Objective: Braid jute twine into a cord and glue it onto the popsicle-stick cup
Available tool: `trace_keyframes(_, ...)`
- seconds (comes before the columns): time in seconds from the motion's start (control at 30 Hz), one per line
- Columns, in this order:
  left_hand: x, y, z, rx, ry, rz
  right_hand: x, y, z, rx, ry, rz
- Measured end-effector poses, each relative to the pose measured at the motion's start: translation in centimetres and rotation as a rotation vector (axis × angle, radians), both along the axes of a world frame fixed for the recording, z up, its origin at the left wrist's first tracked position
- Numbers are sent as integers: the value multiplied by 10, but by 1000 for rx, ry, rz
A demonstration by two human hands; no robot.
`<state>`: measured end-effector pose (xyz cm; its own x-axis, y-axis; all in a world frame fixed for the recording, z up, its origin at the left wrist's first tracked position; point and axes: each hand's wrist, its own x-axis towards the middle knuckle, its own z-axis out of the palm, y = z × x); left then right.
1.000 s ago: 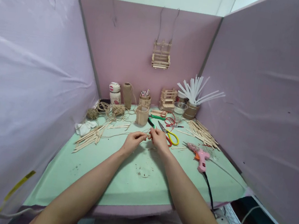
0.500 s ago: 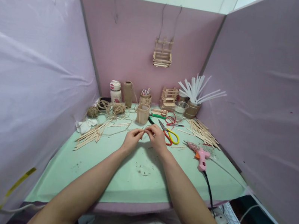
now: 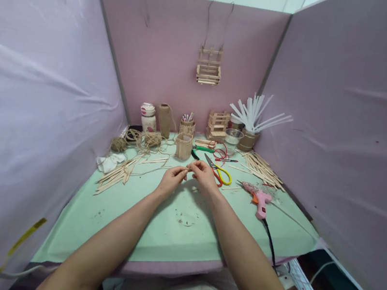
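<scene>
My left hand (image 3: 172,179) and my right hand (image 3: 203,175) meet fingertip to fingertip above the middle of the table. Both are closed in a pinch on a thin strand of twine (image 3: 151,173), which trails off to the left toward a loose tangle of twine (image 3: 150,140). The bit between my fingertips is mostly hidden. Just beyond my hands stands a small cup of wooden sticks (image 3: 183,147). Scissors with red and yellow handles (image 3: 224,175) lie close by my right hand.
On the right lie a pink glue gun (image 3: 261,202) with its black cord and a pile of wooden sticks (image 3: 263,170). More sticks (image 3: 117,177) lie at left. Behind are a twine cone (image 3: 164,120), a white jar (image 3: 148,119) and a pot of white glue sticks (image 3: 248,141).
My hands stay together at nearly the same spot, with slight finger movement at the twine. The whole view has shifted a little.
</scene>
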<state>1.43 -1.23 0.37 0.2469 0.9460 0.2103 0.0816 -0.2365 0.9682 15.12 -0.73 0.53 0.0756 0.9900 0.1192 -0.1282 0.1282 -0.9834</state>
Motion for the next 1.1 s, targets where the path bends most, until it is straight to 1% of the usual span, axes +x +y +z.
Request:
trace_keyframes(0.1,0,1,-4,-107,12,-57,5,3,1,24,25,-161)
trace_keyframes(0.17,0,1,-6,-145,49,-84,8,5,1,35,51,-234)
trace_keyframes(0.27,1,0,-6,-157,96,-111,13,9,0,53,67,-266)
trace_keyframes(0.4,4,-5,-1,-161,142,-153,18,15,-5,76,75,-324)
trace_keyframes(0.47,4,-6,2,-169,165,-181,20,17,-6,81,74,-314)
trace_keyframes(0.57,-1,-4,3,-181,202,-213,20,16,-6,90,48,-243)
trace_keyframes(0.63,-6,0,5,-152,185,-155,18,13,-3,89,8,-176)
trace_keyframes(0.67,-8,3,6,-117,148,-92,17,10,-1,87,-21,-139)
trace_keyframes(0.73,-11,7,9,-34,38,26,13,6,1,93,-92,-69)
trace_keyframes(0.77,-11,9,10,-18,-21,52,10,4,2,105,-127,-46)
trace_keyframes(0.8,-10,9,10,-34,-81,47,8,2,2,125,-157,-29)
trace_keyframes(0.83,-8,8,10,-87,-145,17,5,1,2,152,-181,-20)
trace_keyframes(0.9,-4,4,8,-254,-295,-71,1,-1,0,213,-221,-15)
trace_keyframes(0.97,0,1,6,-377,-375,-145,-2,-3,-2,267,-257,-18)
trace_keyframes(1.03,3,-1,3,-404,-383,-166,-4,-6,-2,304,-302,-25)
trace_keyframes(1.1,2,0,2,-356,-355,-130,-5,-8,-1,334,-347,-30)
